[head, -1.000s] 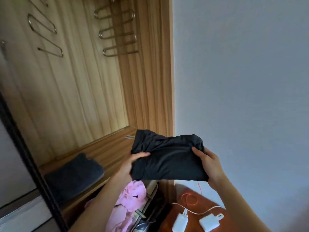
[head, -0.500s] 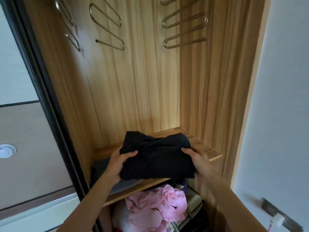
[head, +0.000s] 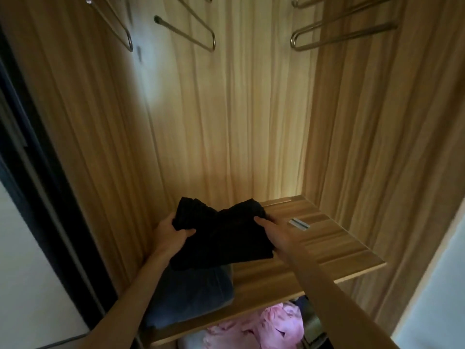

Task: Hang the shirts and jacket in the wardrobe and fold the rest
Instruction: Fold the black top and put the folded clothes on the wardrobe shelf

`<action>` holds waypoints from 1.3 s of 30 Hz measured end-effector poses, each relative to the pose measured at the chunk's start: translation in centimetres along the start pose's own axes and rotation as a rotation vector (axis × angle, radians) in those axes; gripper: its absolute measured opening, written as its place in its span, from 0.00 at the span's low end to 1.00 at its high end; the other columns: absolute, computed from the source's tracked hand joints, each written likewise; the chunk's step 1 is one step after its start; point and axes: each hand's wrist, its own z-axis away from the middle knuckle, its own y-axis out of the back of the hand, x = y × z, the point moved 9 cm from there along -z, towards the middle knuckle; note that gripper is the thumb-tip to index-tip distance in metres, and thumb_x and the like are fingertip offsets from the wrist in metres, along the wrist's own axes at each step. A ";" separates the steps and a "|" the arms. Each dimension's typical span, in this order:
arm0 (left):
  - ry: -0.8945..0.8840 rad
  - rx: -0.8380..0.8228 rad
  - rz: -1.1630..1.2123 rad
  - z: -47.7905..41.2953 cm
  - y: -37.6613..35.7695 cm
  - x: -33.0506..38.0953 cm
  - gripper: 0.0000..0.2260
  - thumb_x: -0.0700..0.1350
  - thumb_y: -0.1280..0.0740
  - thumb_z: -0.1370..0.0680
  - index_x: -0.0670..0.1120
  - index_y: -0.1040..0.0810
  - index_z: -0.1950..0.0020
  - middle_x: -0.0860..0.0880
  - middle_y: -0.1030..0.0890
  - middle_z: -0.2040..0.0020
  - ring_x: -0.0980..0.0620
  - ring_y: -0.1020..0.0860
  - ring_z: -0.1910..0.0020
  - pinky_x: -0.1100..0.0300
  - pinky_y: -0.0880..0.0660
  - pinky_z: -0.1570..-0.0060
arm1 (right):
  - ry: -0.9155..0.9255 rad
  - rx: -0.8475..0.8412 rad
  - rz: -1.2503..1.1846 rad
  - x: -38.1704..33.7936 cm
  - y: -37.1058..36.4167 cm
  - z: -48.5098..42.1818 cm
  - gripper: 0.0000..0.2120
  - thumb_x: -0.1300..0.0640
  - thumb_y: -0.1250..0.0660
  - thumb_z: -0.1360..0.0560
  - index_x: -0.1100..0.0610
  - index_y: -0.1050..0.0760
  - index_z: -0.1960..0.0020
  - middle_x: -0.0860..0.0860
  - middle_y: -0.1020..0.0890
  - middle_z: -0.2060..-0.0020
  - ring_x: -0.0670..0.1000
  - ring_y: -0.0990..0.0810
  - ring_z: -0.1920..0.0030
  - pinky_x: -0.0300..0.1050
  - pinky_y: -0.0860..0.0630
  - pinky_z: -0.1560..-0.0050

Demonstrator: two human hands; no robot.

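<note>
Now: left hand (head: 173, 235) grips the left edge of the folded black garment (head: 221, 238), thumb on top, fingers hidden beneath. Garment sits over the folded blue pile (head: 196, 295) on the wardrobe shelf (head: 327, 248); contact unclear. Right hand (head: 271, 230) pinches the right edge, thumb over. Risk: loose upper corners flop open on release; uneven set-down slides it off the pile

There are two hands: one left hand (head: 171, 235) and one right hand (head: 274, 233). The clothes are three: one black folded garment (head: 221, 238), one dark blue folded garment (head: 191, 298) and one pink garment (head: 271, 326). There is one wooden shelf (head: 327, 248) and one small pale strip (head: 299, 224). The metal hangers (head: 191, 31) are perhaps five; the top edge cuts some.
</note>
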 end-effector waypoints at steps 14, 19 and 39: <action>0.207 0.177 -0.450 -1.3 4.5 -10.9 0.34 0.39 0.32 0.21 0.44 0.46 0.20 0.42 0.32 0.25 0.44 0.31 0.28 0.57 0.35 0.31 | -0.001 -0.370 0.315 7.3 -12.9 -9.0 0.25 0.51 0.32 0.21 0.60 0.31 0.29 0.52 0.25 0.37 0.52 0.25 0.38 0.46 0.28 0.35; 0.021 0.318 -0.982 1.0 2.1 -12.8 0.23 0.51 0.43 0.17 0.43 0.35 0.24 0.37 0.30 0.28 0.37 0.29 0.31 0.41 0.29 0.34 | 0.360 -0.179 0.965 8.1 -13.1 -9.8 0.36 0.50 0.31 0.24 0.62 0.43 0.25 0.61 0.34 0.29 0.61 0.32 0.32 0.54 0.31 0.34; 0.264 0.074 -1.236 3.2 0.5 -15.2 0.22 0.52 0.50 0.15 0.51 0.39 0.21 0.48 0.35 0.23 0.46 0.37 0.25 0.48 0.39 0.28 | 0.725 -0.573 1.283 8.7 -19.3 -6.8 0.23 0.49 0.49 0.18 0.54 0.33 0.26 0.53 0.33 0.25 0.53 0.38 0.24 0.52 0.49 0.23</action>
